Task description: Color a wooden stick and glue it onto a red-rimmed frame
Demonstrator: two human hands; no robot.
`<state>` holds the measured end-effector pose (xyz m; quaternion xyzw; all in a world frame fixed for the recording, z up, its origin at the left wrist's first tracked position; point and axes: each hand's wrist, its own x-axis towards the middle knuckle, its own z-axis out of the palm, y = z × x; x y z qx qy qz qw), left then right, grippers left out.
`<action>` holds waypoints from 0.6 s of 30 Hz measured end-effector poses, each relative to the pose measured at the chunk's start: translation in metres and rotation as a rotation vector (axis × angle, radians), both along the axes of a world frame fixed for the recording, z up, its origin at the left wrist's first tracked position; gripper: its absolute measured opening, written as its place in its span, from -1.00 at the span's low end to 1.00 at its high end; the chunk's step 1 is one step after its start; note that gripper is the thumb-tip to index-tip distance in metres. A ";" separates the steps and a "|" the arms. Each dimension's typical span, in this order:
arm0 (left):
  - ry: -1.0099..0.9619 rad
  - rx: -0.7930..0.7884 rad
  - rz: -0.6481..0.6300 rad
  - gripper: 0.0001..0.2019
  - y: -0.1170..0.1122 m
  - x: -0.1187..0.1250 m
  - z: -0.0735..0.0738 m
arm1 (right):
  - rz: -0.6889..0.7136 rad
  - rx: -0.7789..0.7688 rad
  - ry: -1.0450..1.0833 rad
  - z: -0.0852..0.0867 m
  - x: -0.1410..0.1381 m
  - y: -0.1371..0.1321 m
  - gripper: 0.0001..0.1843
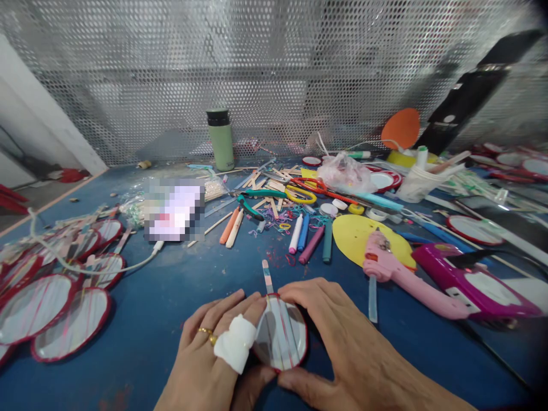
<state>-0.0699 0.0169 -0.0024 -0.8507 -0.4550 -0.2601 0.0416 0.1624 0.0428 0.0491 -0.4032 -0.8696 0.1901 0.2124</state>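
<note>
Between my hands, on the blue table, lies a round white disc [295,328] with a red rim, strips running lengthwise over its face and a flat stick [266,273] jutting from its far edge. My left hand [218,342], with a gold ring and a white wrap on one finger, grips the disc's left side. On the right side, my right hand [338,337] curls around the rim, its index finger at the far edge near the stick and its thumb at the near edge. Parts of the disc's left side are hidden by the left fingers.
Similar red-rimmed discs [71,325] are heaped at left, near a phone [177,211] on a white cable. Markers [305,231], green-handled pliers [250,208] and wooden sticks lie ahead. A pink glue gun [411,282] and a purple device [475,282] sit at right. A green tumbler [221,142] stands behind.
</note>
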 end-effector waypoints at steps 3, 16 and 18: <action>-0.011 0.002 -0.005 -0.37 0.000 0.000 0.000 | 0.002 -0.004 0.000 -0.001 -0.001 0.001 -0.47; -0.044 0.006 0.075 -0.46 -0.005 0.007 -0.003 | 0.004 -0.039 -0.013 0.003 -0.001 0.001 -0.44; -0.060 0.012 0.107 -0.47 -0.007 0.010 -0.004 | 0.007 -0.035 -0.006 0.002 -0.002 0.002 -0.43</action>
